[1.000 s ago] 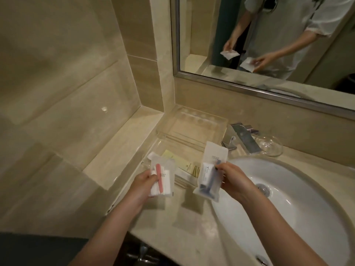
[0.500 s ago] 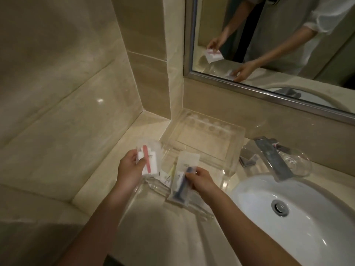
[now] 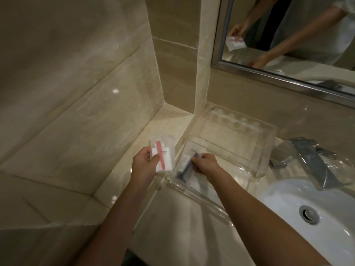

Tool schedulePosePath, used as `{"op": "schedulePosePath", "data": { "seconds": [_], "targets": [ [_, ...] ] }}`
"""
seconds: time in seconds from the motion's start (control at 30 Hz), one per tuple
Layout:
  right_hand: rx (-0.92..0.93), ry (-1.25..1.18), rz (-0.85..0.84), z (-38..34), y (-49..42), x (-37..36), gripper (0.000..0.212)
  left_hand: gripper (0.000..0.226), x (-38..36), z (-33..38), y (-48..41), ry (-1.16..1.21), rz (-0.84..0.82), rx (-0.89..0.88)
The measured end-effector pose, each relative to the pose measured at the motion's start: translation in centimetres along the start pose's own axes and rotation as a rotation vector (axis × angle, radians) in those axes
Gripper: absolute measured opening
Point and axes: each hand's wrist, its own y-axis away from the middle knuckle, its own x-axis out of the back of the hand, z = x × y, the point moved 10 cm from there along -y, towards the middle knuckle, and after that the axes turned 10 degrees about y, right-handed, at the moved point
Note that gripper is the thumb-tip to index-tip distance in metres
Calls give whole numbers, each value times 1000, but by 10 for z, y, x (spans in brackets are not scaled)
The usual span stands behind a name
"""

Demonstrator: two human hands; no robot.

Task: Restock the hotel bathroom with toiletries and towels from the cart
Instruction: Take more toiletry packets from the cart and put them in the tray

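Beige marble runs under you as the vanity counter point(image 3: 172, 237), with a raised ledge point(image 3: 153, 131) along the left wall. Nearest the counter edge, your left hand point(image 3: 145, 166) grips a clear sachet point(image 3: 163, 158) holding a pink stick, probably a nail file, and white pads. Your thumb lies across its front. You hold it up, just left of the tray and off any surface. That looks like parking the next item while the other hand works.

Your right hand point(image 3: 206, 166) pinches a razor packet point(image 3: 185, 169) by its upper end, its dark blue head pointing back toward you. The packet hangs low over the front compartment of the clear acrylic amenity tray point(image 3: 199, 198), so I judge you are setting it in. Whether it touches the tray floor I cannot tell. A pale packet point(image 3: 194, 150) already lies flat in that compartment.

Small dark print shows on the sachet and on the pale packet, but neither is readable, and no brand is legible.

Behind, the tray's raised rear shelf carries a row of round holes, presumably for bottles. To the right sit the chrome faucet point(image 3: 311, 160) and the white basin point(image 3: 307, 198). Farthest off, the mirror point(image 3: 288, 35) reflects both hands and a packet.
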Motion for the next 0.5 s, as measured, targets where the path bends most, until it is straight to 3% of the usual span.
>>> {"op": "schedulePosePath", "data": {
  "seconds": [0.23, 0.5],
  "targets": [
    [11, 239, 83, -4, -9, 4, 14, 13, -5, -2, 2, -48, -15, -42],
    [199, 482, 259, -12, 11, 27, 25, 22, -16, -10, 10, -46, -43, -31]
  ]
}}
